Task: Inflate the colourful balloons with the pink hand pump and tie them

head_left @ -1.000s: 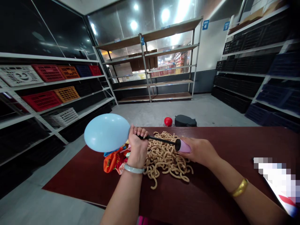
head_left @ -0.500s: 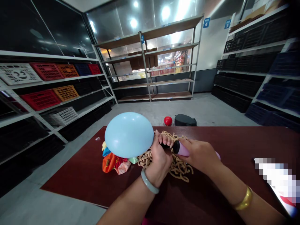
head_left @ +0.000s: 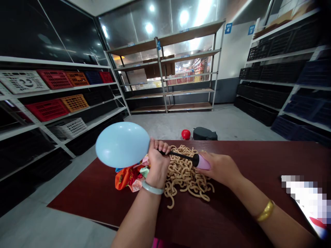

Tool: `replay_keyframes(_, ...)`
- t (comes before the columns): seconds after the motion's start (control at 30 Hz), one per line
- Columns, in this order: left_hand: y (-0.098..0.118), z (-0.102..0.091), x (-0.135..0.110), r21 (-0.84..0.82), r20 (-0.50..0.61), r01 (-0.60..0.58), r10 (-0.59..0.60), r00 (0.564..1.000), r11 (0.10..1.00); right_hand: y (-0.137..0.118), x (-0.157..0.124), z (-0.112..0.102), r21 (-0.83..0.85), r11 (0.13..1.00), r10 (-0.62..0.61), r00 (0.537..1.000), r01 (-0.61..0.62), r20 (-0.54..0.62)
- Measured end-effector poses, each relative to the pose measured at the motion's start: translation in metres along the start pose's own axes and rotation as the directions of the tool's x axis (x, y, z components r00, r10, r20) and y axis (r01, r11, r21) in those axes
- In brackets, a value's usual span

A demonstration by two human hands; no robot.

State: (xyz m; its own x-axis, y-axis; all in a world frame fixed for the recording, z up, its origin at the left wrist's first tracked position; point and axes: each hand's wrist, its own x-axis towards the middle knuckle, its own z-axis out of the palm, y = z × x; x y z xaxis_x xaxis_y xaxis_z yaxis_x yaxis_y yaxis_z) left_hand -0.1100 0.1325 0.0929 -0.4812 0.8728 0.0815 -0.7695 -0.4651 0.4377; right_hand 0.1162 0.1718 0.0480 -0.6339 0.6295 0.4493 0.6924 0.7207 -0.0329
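A light blue inflated balloon [head_left: 122, 144] sits at the left, beyond my left hand [head_left: 158, 160]. That hand is closed around the balloon's neck and the black end of a balloon pump; its fingers hide where the two meet. My right hand [head_left: 221, 168] is wrapped round the pump's purple barrel [head_left: 204, 162]. Between my hands shows a length of thin black rod [head_left: 182, 155]. Under the rod lies a heap of tan, curled, rope-like pieces [head_left: 188, 175]. Left of my left wrist are crumpled orange, red, pink and green pieces [head_left: 126, 177], which look like limp balloons.
The dark red table [head_left: 232, 220] has a flat object [head_left: 305, 206] with a blurred-out surface at its right. On the floor behind are a red round thing [head_left: 185, 134] and a dark grey item [head_left: 205, 133]. Shelves with crates [head_left: 55, 78] line the sides.
My left hand has moved left with the balloon, away from my right hand. The black rod between them now shows at much greater length. My right hand has barely moved.
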Motion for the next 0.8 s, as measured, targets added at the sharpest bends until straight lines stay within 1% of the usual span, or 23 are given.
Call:
replay_keyframes(0.07, 0.018, -0.004, 0.009, -0.014, -0.021, -0.046, 0.046, 0.999, 0.999, 0.004, 0.000, -0.001, -0.004, 1.000, 0.002, 1.000, -0.002, 0.006)
replay_keyframes(0.1, 0.023, -0.005, 0.012, -0.026, -0.029, -0.058, 0.057, 0.998, 0.998, 0.006, 0.000, -0.002, -0.008, 1.000, 0.004, 1.000, -0.004, 0.011)
replay_keyframes(0.17, 0.024, -0.007, 0.015, -0.061, -0.029, -0.056, 0.054, 0.998, 0.997, 0.009, 0.000, -0.004, -0.026, 1.000, 0.011, 1.000, -0.010, 0.022)
replay_keyframes(0.23, 0.015, -0.008, 0.013, -0.090, -0.014, -0.038, 0.037, 0.999, 0.995, 0.011, 0.000, -0.005, -0.050, 0.999, 0.020, 1.000, -0.019, 0.023)
replay_keyframes(0.33, -0.010, -0.006, 0.004, -0.092, 0.014, -0.001, 0.002, 1.000, 0.996, 0.011, -0.001, -0.006, -0.074, 0.997, 0.033, 0.999, -0.032, 0.010)
replay_keyframes(0.47, -0.047, -0.001, -0.019, -0.044, 0.037, 0.087, -0.086, 0.996, 0.995, 0.002, -0.002, -0.006, -0.068, 0.998, 0.017, 1.000, -0.017, -0.003)
replay_keyframes(0.53, -0.061, 0.000, -0.030, -0.016, 0.062, 0.118, -0.116, 0.991, 0.993, -0.004, -0.002, -0.006, -0.055, 0.998, 0.006, 1.000, -0.006, 0.002)
replay_keyframes(0.63, -0.072, 0.002, -0.042, 0.010, 0.086, 0.135, -0.135, 0.987, 0.991, -0.010, -0.002, -0.006, -0.025, 1.000, 0.003, 1.000, -0.003, 0.007)
replay_keyframes(0.8, -0.073, 0.003, -0.042, 0.021, 0.032, 0.140, -0.140, 0.990, 0.990, -0.011, -0.002, -0.006, 0.014, 1.000, -0.001, 1.000, 0.001, 0.016)
